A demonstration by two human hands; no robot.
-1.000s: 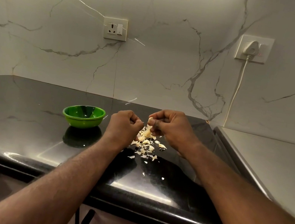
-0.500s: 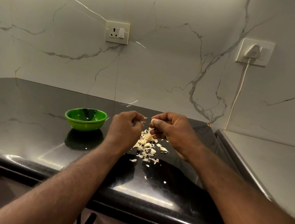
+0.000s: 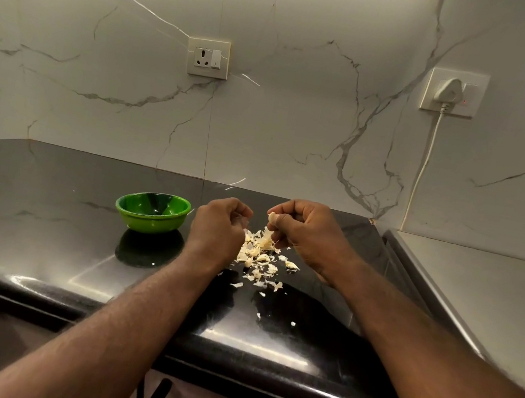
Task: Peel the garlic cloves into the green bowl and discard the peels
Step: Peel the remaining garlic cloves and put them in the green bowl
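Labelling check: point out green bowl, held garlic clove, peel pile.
green bowl [image 3: 151, 224]: head view, outer wall.
garlic clove [image 3: 272, 216]: head view, exposed tip.
peel pile [image 3: 261, 246]: head view, pile middle.

No writing, brand, number or sign can be read: the green bowl [image 3: 151, 215] is plain, and the switch socket [image 3: 208, 57] and plugged socket [image 3: 452, 91] carry no legible marking.

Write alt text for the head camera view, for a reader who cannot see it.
The right hand pinches a garlic clove above a pile of peels on a black counter, the left hand curled close beside it. A green bowl stands to the left, apart from the pile.
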